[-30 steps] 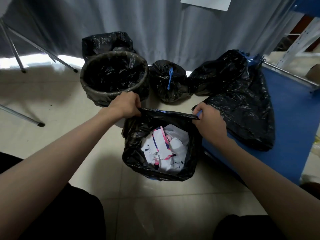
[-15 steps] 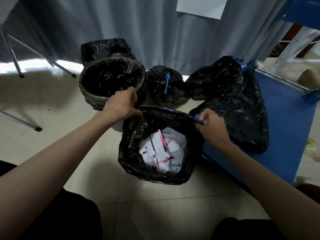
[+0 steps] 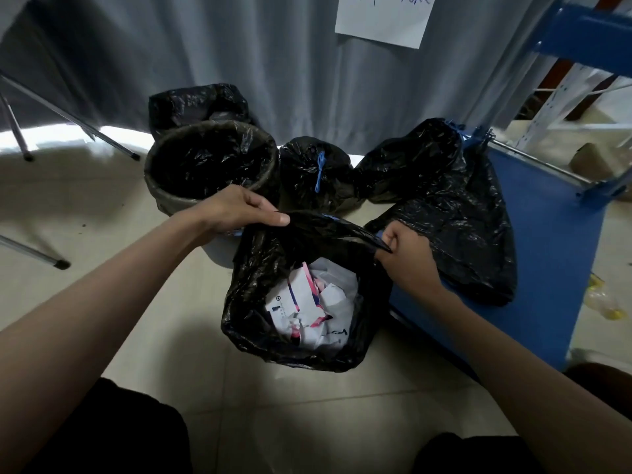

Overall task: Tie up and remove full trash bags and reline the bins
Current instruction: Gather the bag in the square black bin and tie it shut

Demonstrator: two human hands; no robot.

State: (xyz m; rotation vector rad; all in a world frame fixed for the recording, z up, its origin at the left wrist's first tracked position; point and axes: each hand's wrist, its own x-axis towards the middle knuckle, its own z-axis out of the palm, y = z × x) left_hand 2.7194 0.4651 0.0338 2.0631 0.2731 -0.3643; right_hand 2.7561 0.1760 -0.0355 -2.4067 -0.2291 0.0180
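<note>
Between my hands the full bag's [image 3: 273,268] far rim stretches left-right: my left hand [image 3: 236,208] pinches one end, my right hand [image 3: 407,254] grips the other, both equally near.

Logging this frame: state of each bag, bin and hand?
Front trash bag: open, paper waste inside, untied.
Left hand: pinches the bag's rim.
Right hand: grips the rim's other side.
Bin: lined with a black bag, nothing visible inside.
Middle bag: tied with a blue string.
Right bag: lying on the blue platform; blue tie at top.
</note>
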